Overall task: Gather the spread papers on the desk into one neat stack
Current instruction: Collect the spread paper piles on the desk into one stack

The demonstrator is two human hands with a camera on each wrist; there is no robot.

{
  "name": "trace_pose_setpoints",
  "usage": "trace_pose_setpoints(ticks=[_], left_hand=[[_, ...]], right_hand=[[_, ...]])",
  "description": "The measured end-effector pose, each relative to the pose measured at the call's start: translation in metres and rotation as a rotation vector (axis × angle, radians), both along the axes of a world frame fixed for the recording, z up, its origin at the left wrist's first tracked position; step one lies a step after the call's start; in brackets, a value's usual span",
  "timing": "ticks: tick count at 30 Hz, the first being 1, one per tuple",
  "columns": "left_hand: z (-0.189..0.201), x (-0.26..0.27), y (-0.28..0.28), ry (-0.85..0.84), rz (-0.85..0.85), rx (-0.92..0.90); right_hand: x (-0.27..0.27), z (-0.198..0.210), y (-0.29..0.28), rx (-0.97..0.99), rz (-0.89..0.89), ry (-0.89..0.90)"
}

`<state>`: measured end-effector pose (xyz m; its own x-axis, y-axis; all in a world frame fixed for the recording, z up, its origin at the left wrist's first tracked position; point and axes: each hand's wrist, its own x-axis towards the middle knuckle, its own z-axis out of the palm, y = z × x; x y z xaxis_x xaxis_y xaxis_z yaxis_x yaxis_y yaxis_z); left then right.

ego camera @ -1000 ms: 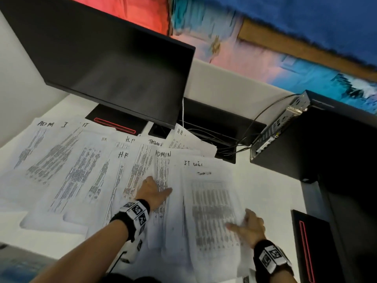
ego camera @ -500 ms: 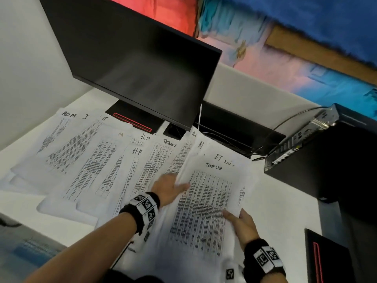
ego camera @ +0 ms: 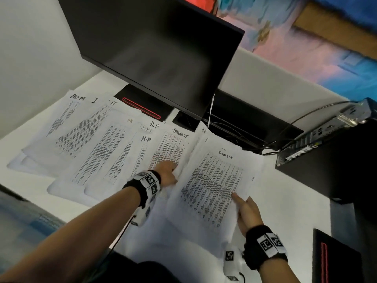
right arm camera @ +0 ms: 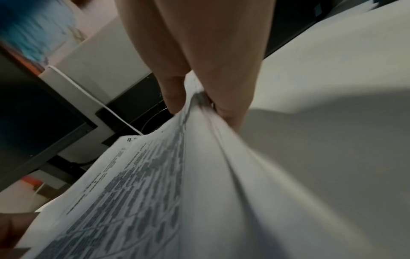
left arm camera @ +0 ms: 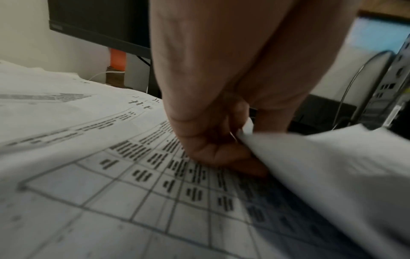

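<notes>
Presently: right hand (ego camera: 247, 214) pinches gathered sheaf (ego camera: 212, 180); left hand (ego camera: 166, 173) pinches its opposite edge | risk: thin grip, sheets fan toward bench (ego camera: 285, 201) edge.

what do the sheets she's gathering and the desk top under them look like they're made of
The sheets look like thin matte office paper: white, printed with tables, and the bunch bends and fans where the right hand pinches it. The desk top looks like a smooth white laminate or painted board with a dull sheen; which one cannot be told.
</notes>
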<state>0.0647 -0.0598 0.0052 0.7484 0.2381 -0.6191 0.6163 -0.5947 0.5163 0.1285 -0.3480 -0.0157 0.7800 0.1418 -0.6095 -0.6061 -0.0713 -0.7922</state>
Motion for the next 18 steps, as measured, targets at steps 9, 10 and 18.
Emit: trace_pose_setpoints(ticks=[9,10,18], left_hand=[[0.003,-0.048,0.042,-0.239,0.399,0.379],[0.002,-0.052,0.053,-0.220,0.490,0.469],[-0.004,-0.074,0.084,-0.205,0.400,0.360]], right_hand=[[-0.003,-0.001,0.021,-0.154,0.120,0.046],[-0.006,0.001,0.023,-0.134,0.110,0.054],[-0.024,0.011,0.080,-0.049,0.169,0.075]])
